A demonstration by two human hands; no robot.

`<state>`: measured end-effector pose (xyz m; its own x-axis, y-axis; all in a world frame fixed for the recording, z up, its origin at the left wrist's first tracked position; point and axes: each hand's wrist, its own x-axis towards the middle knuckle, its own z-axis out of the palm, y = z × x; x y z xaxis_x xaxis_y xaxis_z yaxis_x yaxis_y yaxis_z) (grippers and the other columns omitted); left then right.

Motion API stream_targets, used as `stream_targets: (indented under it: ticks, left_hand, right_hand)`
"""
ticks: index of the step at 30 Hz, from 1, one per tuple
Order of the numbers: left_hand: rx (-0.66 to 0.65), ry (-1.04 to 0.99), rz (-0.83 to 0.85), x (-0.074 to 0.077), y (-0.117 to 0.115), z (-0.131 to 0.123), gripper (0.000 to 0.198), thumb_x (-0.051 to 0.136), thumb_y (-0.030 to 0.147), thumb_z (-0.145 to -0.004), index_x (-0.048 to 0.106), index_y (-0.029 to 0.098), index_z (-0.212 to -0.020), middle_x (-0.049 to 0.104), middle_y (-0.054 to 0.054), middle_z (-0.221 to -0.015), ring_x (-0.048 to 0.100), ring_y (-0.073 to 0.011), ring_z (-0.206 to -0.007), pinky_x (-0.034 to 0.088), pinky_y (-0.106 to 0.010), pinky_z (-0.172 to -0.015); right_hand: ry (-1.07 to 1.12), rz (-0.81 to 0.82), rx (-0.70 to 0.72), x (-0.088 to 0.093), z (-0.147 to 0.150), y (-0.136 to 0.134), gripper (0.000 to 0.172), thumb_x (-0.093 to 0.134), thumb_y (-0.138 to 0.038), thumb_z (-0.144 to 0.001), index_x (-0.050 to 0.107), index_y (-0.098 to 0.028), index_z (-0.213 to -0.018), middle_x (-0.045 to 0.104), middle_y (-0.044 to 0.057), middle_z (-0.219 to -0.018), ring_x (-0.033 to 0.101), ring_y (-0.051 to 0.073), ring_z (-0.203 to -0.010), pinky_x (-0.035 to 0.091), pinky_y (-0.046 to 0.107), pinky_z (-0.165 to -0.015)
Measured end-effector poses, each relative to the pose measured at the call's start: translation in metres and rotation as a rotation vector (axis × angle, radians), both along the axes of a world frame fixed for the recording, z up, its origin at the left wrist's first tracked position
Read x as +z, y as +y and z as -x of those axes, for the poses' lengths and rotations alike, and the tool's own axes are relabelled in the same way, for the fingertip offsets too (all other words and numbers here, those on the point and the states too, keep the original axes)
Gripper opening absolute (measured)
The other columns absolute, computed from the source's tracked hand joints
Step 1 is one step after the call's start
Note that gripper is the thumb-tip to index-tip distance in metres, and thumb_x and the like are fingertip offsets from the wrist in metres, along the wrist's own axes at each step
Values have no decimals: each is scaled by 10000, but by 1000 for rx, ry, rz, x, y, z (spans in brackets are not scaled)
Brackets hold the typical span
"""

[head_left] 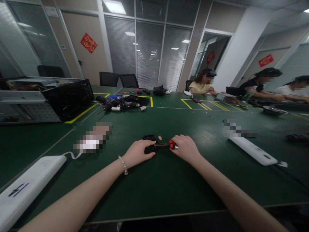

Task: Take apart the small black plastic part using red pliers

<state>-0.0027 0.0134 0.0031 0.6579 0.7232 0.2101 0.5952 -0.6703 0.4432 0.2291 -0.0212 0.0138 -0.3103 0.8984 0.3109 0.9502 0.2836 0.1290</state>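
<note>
In the middle of the green table point(169, 187), my left hand point(138, 152) grips a small black part point(150, 149) between thumb and fingers. Its exact kind does not show. My right hand point(185, 147) is closed around the red handles of pliers point(172, 145). The dark jaws point left and meet the black part near my left fingertips; whether they clamp it, I cannot tell. Another black piece point(148, 137) lies just behind my left fingers. Next to it rests a small pale scrap point(159, 138).
An opened computer case point(70, 100) stands at the left. Behind my hands lies a pile of black tools and cables point(123, 102). White power strips point(253, 149) lie to both sides. Several people point(201, 85) sit at the far right, near a metal bowl point(275, 110).
</note>
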Motion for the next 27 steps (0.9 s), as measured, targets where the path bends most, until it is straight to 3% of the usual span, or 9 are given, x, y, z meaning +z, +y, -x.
stream_targets:
  ticks: [27]
  left_hand:
    - [-8, -4, -4, -3, 1, 1, 459, 550, 408, -760, 481, 276, -1195, 564, -4, -1176, 515, -219, -1047, 392, -363, -876]
  right_hand:
    - [-29, 37, -50, 2, 1, -2, 169, 507, -324, -732, 573, -186, -803, 605, 43, -783, 519, 167, -713, 343, 277, -631]
